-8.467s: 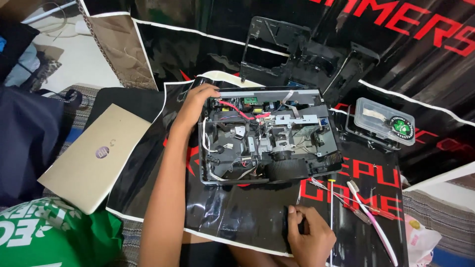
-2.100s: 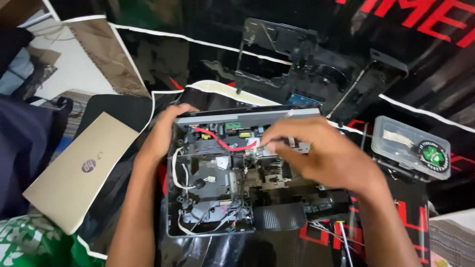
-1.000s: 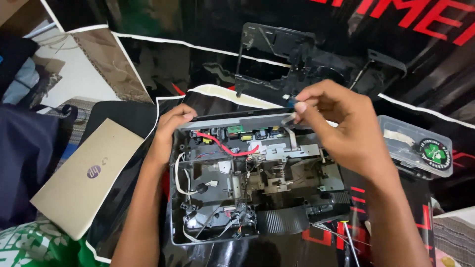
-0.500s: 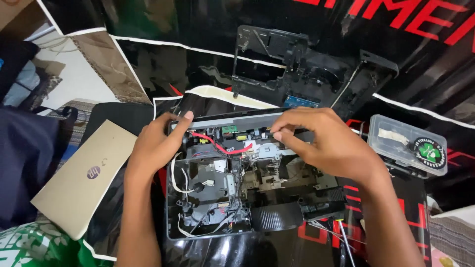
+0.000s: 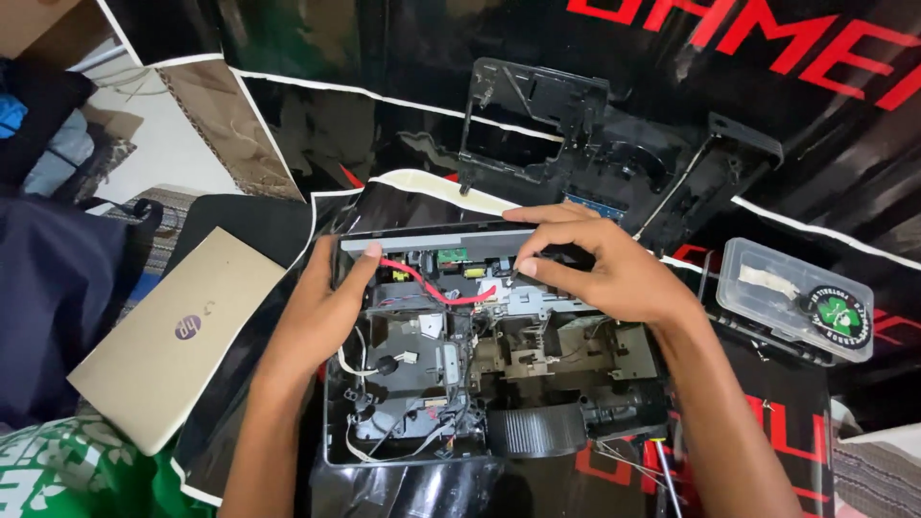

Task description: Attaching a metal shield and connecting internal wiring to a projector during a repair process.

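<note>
Opened projector (image 5: 480, 374): wires, boards inside; both hands' fingers (image 5: 523, 269) at rear edge.

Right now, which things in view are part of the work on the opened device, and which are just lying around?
In hand:
- opened projector chassis
- red wire
- left hand, resting on the chassis's left edge
- right hand, fingertips pinched at the rear boards

Lying about:
- closed gold laptop
- clear lidded plastic box
- removed black plastic frame
- black printed sheet
</note>
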